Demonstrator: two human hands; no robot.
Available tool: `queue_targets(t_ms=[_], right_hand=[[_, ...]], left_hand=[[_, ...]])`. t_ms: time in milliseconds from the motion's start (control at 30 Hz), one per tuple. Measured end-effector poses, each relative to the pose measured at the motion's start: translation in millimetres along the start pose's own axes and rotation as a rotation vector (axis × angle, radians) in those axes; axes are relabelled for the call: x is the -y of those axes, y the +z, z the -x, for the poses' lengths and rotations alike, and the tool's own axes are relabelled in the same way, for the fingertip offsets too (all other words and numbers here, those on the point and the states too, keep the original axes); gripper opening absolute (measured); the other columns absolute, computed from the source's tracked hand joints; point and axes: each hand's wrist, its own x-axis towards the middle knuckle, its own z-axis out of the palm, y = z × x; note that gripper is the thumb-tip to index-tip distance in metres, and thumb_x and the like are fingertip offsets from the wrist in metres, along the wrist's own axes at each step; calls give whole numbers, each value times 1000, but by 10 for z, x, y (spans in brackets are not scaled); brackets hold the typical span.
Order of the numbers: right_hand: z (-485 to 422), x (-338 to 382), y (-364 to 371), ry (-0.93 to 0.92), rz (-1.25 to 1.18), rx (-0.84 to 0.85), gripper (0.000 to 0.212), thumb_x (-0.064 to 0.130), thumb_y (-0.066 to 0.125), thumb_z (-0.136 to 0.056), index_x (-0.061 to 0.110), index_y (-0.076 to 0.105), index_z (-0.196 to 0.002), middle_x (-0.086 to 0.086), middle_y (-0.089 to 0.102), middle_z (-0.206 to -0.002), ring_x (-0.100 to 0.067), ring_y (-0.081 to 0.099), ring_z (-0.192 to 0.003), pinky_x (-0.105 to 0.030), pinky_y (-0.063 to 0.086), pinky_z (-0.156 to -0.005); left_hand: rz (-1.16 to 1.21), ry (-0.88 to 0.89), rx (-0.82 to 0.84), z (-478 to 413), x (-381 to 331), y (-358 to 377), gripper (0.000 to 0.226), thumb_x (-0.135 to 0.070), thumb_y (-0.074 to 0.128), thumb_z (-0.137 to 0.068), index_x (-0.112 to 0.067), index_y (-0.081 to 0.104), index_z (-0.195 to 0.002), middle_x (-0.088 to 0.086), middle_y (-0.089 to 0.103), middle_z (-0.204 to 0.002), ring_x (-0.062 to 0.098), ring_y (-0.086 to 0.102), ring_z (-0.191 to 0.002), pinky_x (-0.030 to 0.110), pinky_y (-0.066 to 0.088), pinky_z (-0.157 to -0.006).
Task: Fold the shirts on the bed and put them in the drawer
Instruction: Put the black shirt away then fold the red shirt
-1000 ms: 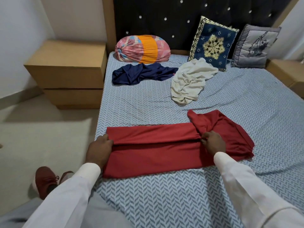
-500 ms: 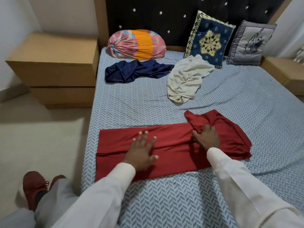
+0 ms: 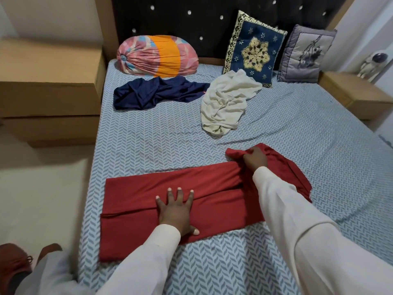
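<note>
Head view looked down on a bed (image 3: 148, 145) covered with a blue-grey herringbone sheet, where the red shirt (image 3: 138, 211) lay across the near part, folded into a long band with its lengthwise edges turned in to the middle. The left hand (image 3: 175, 211) lay flat on that band with fingers spread, pressing the cloth where the two folded edges met. The right hand (image 3: 254, 159) had its fingers curled, pinching the bunched, unfolded cloth at the shirt's right end. The white sleeve (image 3: 282, 205) of that arm crossed over the shirt there and hid part of it. Farther up the bed, well apart from the red shirt, a navy shirt (image 3: 153, 92) lay crumpled on the left, and a cream shirt (image 3: 225, 103) lay heaped just beside it on the right. Behind them, against the dark studded headboard (image 3: 191, 13), were a pink and orange bolster (image 3: 157, 55), a blue embroidered cushion (image 3: 254, 50) whose lower edge the cream shirt touched, and a grey cushion (image 3: 306, 54). A wooden drawer unit (image 3: 49, 81) stood against the bed's left side near the headboard, with bare floor (image 3: 42, 199) in front of it. On the right a wooden bedside table (image 3: 353, 92) carried a small astronaut figure (image 3: 372, 64). A red shoe (image 3: 12, 262) showed at the lower left corner.
</note>
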Motion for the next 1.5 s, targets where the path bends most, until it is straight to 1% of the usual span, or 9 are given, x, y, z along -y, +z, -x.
queue_targets(t_ms=[133,267,467,667,900,1000,1133,1233,1500], right_hand=[[-51,-317,-334,129,-549,-56,15,20,55,-69,15,68,-74,-8,68,-81,-26,65,-79,-38,53,-72],[80,-642,-515,277,-1048,-38,33,13,67,-61,20,61,-93,-7,63,-79,-23,59,-69,-29,48,-59],[377,-1113,-669,392,-1419,-370,34,-2,67,-77,22,54,-97,2,64,-90,-13,62,-78,-27,51,-65],[546,-1515,-651,438,-1223,-557,33,20,68,-56,25,53,-85,-1,60,-88,-20,55,-78,-30,45,-67],[722,-1555,-737,575,-596,-674,30,34,61,-72,16,67,-97,-18,61,-114,-37,60,-101,-38,48,-90],[584,-1412,-793,372,-431,-576,26,28,58,-80,16,66,-102,-15,60,-116,-36,59,-107,-36,45,-89],[13,-1227,-781,191,-128,-164,32,36,68,-80,20,68,-108,-11,66,-114,-30,64,-106,-37,47,-96],[-412,-1187,-674,230,-65,119,18,36,69,-76,24,57,-82,-9,65,-92,-24,63,-78,-43,59,-82],[-729,-784,-743,468,-233,179,16,3,62,-92,5,60,-76,-10,58,-57,-17,55,-45,-20,45,-34]], left_hand=[[-38,-34,44,-43,-64,-60,132,-73,72,-66,-34,-18,-154,11,-8,-164,45,-10,-148,77,7,-107],[-53,-40,56,-37,-69,-71,131,-75,70,-66,-34,-18,-154,12,-9,-164,45,-9,-148,77,10,-107],[-73,-45,69,-9,-77,-112,130,-77,69,-65,-34,-15,-155,11,-8,-164,44,-7,-148,76,15,-106],[-92,-57,57,-9,-157,-236,143,-74,79,-52,-36,-14,-154,6,5,-160,40,12,-144,74,31,-100],[-134,-100,83,-78,-218,-352,155,-73,84,-40,-39,-17,-153,2,0,-159,37,15,-138,72,40,-94],[-148,-112,79,-105,-243,-347,159,-73,85,-38,-38,-20,-152,5,-6,-160,38,14,-139,72,41,-93],[-187,-130,84,-170,-269,-331,165,-74,85,-33,-36,-23,-151,8,-6,-159,40,18,-135,72,44,-88],[-202,-137,89,-230,-282,-311,168,-74,86,-30,-36,-25,-150,9,-5,-157,40,21,-132,72,45,-85],[-235,-132,75,-273,-284,-295,171,-74,86,-30,-32,-27,-150,10,1,-154,39,23,-130,73,46,-83]])
